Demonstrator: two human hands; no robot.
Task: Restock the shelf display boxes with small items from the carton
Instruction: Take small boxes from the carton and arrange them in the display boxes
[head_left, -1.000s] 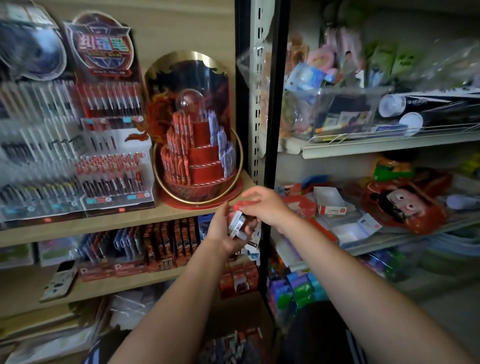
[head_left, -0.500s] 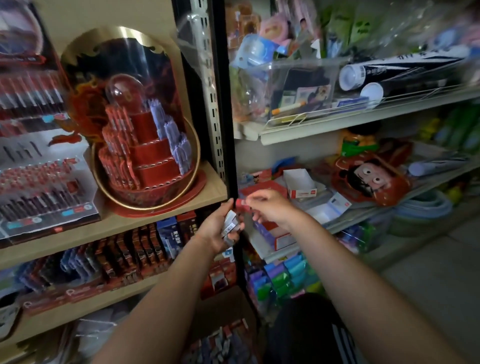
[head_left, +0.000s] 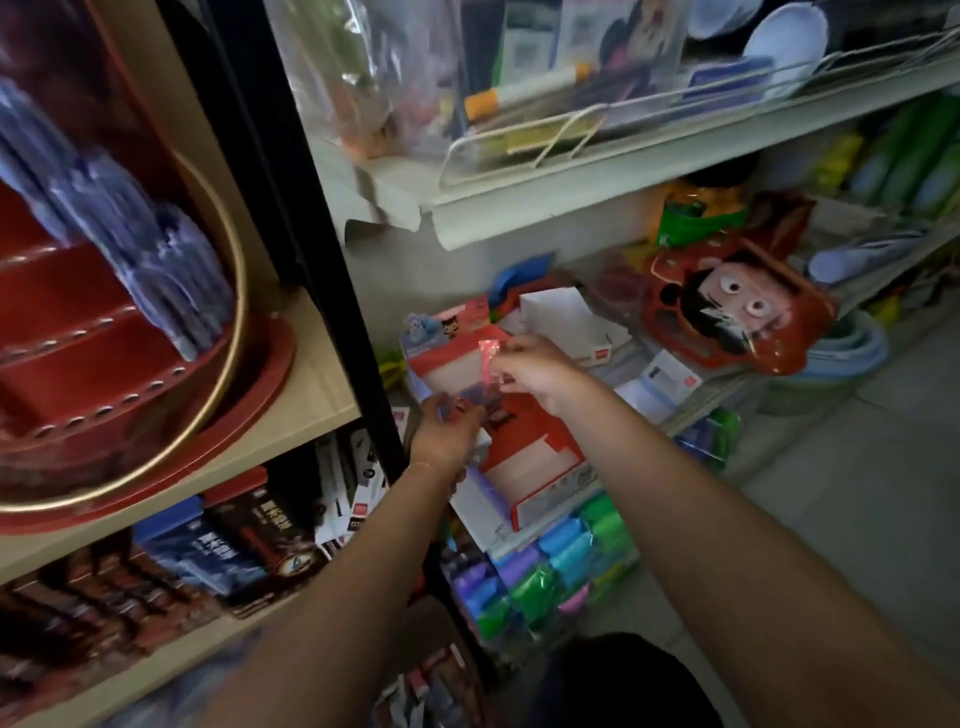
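Pinching a small pink packet (head_left: 489, 358) at its right edge, the right hand (head_left: 535, 366) holds it just above the red-and-white display box (head_left: 524, 452) on the white shelf (head_left: 691, 405). Just left of that box, the left hand (head_left: 449, 428) curls its fingers around a blurred clump of small items (head_left: 480, 402). Behind the box stands another white box (head_left: 566, 325), with a red cartoon-face mask (head_left: 737, 306) to its right.
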